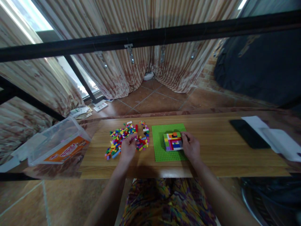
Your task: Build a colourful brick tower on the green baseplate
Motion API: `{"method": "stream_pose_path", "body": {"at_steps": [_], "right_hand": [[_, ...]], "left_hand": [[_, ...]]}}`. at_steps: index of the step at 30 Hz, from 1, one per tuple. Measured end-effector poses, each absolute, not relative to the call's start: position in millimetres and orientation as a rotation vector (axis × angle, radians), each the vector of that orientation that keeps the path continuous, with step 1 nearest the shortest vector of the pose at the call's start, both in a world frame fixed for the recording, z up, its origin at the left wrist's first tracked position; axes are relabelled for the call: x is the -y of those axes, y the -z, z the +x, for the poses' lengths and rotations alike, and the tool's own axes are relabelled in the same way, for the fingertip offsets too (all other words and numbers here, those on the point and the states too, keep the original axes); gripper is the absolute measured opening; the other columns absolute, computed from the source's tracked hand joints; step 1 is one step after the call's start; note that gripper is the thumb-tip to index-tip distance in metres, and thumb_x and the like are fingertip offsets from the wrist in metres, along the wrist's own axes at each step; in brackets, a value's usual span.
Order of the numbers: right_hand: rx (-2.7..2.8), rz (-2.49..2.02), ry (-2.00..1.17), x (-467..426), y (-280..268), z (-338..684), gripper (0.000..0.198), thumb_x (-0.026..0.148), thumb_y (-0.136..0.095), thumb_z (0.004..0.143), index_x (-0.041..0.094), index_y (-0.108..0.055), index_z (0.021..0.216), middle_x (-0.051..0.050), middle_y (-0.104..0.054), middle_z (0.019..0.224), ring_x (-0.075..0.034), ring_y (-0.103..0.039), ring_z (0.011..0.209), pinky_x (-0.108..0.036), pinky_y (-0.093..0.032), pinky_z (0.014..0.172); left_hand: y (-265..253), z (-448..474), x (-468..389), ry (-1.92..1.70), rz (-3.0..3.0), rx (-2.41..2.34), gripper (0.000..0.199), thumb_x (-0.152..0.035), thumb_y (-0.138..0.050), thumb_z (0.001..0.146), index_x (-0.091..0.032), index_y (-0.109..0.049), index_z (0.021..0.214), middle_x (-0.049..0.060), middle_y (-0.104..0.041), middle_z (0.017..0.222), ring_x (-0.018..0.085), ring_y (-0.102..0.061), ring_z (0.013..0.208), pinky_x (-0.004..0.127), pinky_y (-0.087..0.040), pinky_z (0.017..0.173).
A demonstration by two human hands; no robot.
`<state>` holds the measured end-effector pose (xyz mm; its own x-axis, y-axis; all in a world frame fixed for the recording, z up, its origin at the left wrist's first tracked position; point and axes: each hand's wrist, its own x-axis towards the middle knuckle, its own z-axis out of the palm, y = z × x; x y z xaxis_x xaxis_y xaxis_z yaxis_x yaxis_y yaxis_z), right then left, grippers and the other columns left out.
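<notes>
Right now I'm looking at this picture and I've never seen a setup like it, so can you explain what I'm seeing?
There's no machine here, just a person's two bare hands. The single picture comes from a camera worn on that person's head, looking forward and down.

On the wooden table, the left hand is at a spread of loose toy bricks; whether it pinches one is too small to tell. The right hand touches the right side of a multicoloured brick block over a green studded baseplate. Whether it grips or only steadies the block is unclear.

Farther right lies a dark flat object. Left of the table is a clear plastic box with an orange label.
</notes>
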<state>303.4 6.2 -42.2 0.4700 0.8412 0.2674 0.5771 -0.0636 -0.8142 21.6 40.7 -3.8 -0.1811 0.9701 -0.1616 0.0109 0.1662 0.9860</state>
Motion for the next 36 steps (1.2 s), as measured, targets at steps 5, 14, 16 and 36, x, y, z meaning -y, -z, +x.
{"method": "stream_pose_path", "body": {"at_steps": [5,14,16,36], "right_hand": [[1.221,-1.755,-0.345,-6.5,42.4,304.1,0.041,0.046,-0.044,0.089,0.016,-0.072,0.093,-0.012,-0.074,0.092,-0.024,-0.065,0.085,-0.036,-0.048,0.081],[1.204,-1.753,-0.346,-7.1,44.2,303.9,0.042,0.046,-0.044,0.088,0.016,-0.072,0.094,-0.012,-0.074,0.094,-0.025,-0.065,0.087,-0.038,-0.048,0.083],[1.206,-1.752,-0.364,-7.4,44.3,304.1,0.042,0.046,-0.044,0.088,0.016,-0.072,0.094,-0.013,-0.074,0.094,-0.025,-0.066,0.087,-0.038,-0.048,0.082],[1.213,-1.748,-0.348,-7.8,44.5,303.9,0.041,0.046,-0.044,0.089,0.016,-0.072,0.094,-0.013,-0.073,0.096,-0.025,-0.065,0.09,-0.039,-0.048,0.084]], "left_hand": [[5.7,18.7,-40.9,-1.186,1.021,-1.465,0.029,-0.013,-0.066,0.073,-0.018,-0.07,0.101,0.0,-0.069,0.07,0.014,-0.065,0.058,0.021,-0.048,0.051],[-0.9,18.7,-37.3,-1.191,1.028,-1.361,0.024,-0.028,-0.075,0.071,-0.017,-0.065,0.09,0.003,-0.072,0.078,0.018,-0.071,0.072,0.028,-0.056,0.067],[-2.0,17.5,-36.0,-1.164,1.048,-1.357,0.022,-0.031,-0.076,0.069,-0.017,-0.066,0.083,0.003,-0.072,0.076,0.018,-0.07,0.069,0.026,-0.056,0.062],[-0.2,16.4,-42.0,-1.131,0.925,-1.505,0.019,-0.021,-0.073,0.072,-0.018,-0.072,0.09,0.0,-0.07,0.063,0.015,-0.066,0.052,0.023,-0.05,0.047]]}}
